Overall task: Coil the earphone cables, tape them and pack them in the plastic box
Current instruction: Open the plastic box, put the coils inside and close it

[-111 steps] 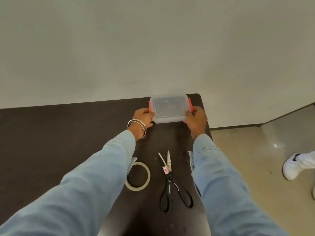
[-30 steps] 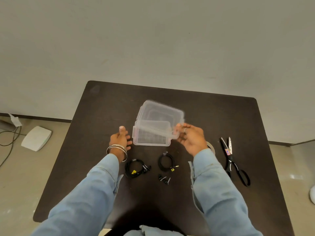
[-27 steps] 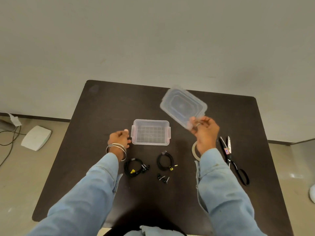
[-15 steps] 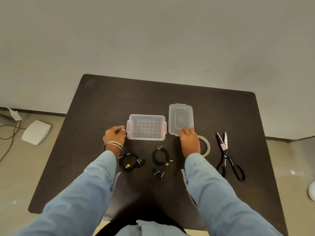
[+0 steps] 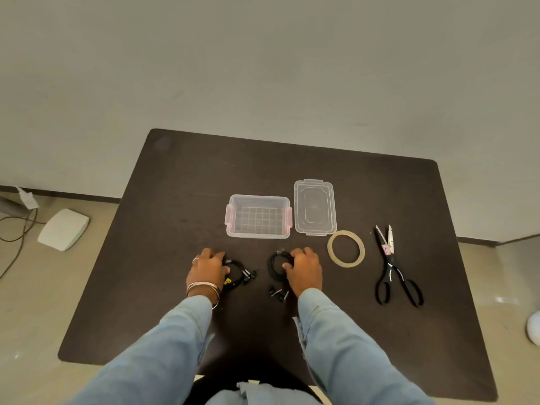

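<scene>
Dark brown and matte, the table [image 5: 163,258] carries everything laid out before the person. Both arms reach forward in pale blue denim sleeves [image 5: 344,346].

The left hand [image 5: 208,271], with a ring on one finger and metal bangles [image 5: 203,288] at the wrist, lies over the left edge of a black coiled earphone cable [image 5: 239,276]; its fingers curl down onto the coil, and a small yellow tag shows on the cable just beside the wrist. Whether the fingers actually pinch the cable or merely rest on it cannot be told from this angle.

The right hand [image 5: 304,270] is set on the right side of a second coiled earphone cable [image 5: 276,266], fingers bent, with the thumb touching the loop. The earbud ends [image 5: 278,294] of that cable lie loose on the table just below the coil, near the right wrist.

Beyond the hands stands the clear plastic box [image 5: 258,200], open, with reddish clips at its short ends and a grid pattern on its floor. Nothing lies inside it. Its clear lid [image 5: 315,206] lies flat just to the right, close beside the box.

A roll of tape [image 5: 346,248] lies flat to the right of the right hand, near the lid's front corner. Farther right, black-handled scissors [image 5: 391,267] lie with blades slightly parted, pointing away from the person.

On the floor at left sits a white device [image 5: 62,229] with cables beside it.
</scene>
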Demonstrator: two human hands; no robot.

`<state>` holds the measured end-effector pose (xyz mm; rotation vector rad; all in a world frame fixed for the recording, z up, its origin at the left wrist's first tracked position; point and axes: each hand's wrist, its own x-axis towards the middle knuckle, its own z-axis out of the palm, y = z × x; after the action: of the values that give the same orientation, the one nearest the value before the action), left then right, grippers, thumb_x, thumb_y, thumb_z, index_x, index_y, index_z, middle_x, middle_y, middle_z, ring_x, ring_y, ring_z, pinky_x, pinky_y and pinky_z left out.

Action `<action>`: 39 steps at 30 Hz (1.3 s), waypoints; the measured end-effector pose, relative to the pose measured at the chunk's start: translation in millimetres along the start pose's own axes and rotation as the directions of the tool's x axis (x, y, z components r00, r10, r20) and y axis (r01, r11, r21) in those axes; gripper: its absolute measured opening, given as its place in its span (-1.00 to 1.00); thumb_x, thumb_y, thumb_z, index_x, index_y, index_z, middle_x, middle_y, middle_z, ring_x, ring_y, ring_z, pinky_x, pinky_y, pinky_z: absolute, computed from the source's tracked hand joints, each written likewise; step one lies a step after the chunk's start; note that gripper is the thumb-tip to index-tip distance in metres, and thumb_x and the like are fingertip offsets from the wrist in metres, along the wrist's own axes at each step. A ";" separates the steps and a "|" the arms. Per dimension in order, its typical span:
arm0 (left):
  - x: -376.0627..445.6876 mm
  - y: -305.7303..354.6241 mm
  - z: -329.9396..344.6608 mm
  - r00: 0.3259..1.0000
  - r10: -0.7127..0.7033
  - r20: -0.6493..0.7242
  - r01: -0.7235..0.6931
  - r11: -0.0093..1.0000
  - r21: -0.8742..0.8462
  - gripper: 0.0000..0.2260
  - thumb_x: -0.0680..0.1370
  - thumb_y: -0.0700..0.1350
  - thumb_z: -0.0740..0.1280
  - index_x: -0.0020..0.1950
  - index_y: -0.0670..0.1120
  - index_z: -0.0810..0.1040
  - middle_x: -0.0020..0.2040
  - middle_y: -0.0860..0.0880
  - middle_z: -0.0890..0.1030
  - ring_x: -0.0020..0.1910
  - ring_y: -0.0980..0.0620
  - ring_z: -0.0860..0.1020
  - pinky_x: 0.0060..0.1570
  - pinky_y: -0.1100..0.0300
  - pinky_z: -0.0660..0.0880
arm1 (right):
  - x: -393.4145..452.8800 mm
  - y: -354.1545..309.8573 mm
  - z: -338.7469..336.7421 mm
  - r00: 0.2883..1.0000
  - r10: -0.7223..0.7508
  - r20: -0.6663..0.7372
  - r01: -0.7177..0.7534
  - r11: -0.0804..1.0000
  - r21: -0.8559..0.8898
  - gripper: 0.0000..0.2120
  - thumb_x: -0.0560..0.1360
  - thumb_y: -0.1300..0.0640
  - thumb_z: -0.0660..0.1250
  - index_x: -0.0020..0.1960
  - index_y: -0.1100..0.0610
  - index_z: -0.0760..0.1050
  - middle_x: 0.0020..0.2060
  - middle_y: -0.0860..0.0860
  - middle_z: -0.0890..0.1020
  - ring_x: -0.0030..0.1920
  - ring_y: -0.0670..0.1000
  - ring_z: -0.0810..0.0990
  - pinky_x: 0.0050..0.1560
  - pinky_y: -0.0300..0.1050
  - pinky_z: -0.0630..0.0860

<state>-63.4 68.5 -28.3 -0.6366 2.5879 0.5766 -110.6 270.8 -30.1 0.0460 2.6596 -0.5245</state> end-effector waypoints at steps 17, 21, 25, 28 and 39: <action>2.6 -2.6 -61.0 0.975 -0.035 -0.219 -0.116 0.760 -0.639 -0.87 0.42 -0.23 0.46 -0.05 -0.11 0.68 -0.22 -0.09 0.67 -0.28 -0.05 0.63 -0.14 0.04 0.62 | -6.3 -25.2 -75.8 0.989 -0.069 -0.130 0.132 0.803 0.582 -0.80 0.43 0.32 0.44 0.03 0.16 0.64 -0.20 -0.01 0.65 -0.15 0.00 0.65 0.01 0.03 0.62; 23.8 23.9 -79.4 0.956 -0.093 -0.277 -0.130 0.713 -0.689 -0.87 0.40 -0.18 0.47 -0.07 -0.07 0.70 -0.23 -0.05 0.69 -0.25 -0.02 0.65 -0.02 0.05 0.61 | 3.4 -48.4 -100.3 0.978 0.011 -0.206 0.140 0.698 0.702 -0.82 0.45 0.31 0.42 0.03 0.17 0.64 -0.18 0.08 0.68 -0.13 0.08 0.68 -0.09 0.08 0.66; 44.6 54.7 -80.0 0.957 -0.125 -0.261 -0.076 0.761 -0.645 -0.85 0.42 -0.12 0.46 -0.03 -0.10 0.69 -0.14 -0.09 0.70 -0.13 -0.04 0.65 0.08 0.27 0.48 | 13.3 -70.2 -113.0 0.969 0.011 -0.246 0.186 0.622 0.761 -0.81 0.46 0.34 0.40 0.04 0.18 0.63 -0.16 0.09 0.67 -0.14 0.05 0.68 -0.16 -0.04 0.67; 60.0 68.3 -73.5 0.966 -0.144 -0.216 0.000 0.831 -0.556 -0.85 0.45 -0.05 0.42 -0.03 -0.06 0.69 -0.10 -0.13 0.68 -0.06 -0.12 0.62 0.04 0.19 0.48 | 23.9 -80.6 -112.9 0.964 0.027 -0.263 0.197 0.591 0.782 -0.82 0.46 0.33 0.40 0.04 0.18 0.62 -0.14 0.11 0.67 -0.12 0.08 0.68 -0.15 -0.02 0.67; 81.2 63.7 -47.0 0.928 0.230 -0.294 -0.180 0.965 0.188 -0.82 0.53 -0.03 0.31 0.04 -0.02 0.65 0.12 -0.03 0.55 0.23 -0.09 0.32 0.15 0.01 0.22 | 60.8 -76.3 -80.8 0.990 0.082 -0.112 0.048 0.558 0.828 -0.83 0.48 0.30 0.38 0.07 0.21 0.60 -0.08 0.14 0.67 -0.08 0.09 0.68 -0.12 0.04 0.66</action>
<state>-175.3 70.1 -9.6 -0.4343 2.9888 0.3481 -207.0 226.8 39.4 0.4017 2.2525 -1.7964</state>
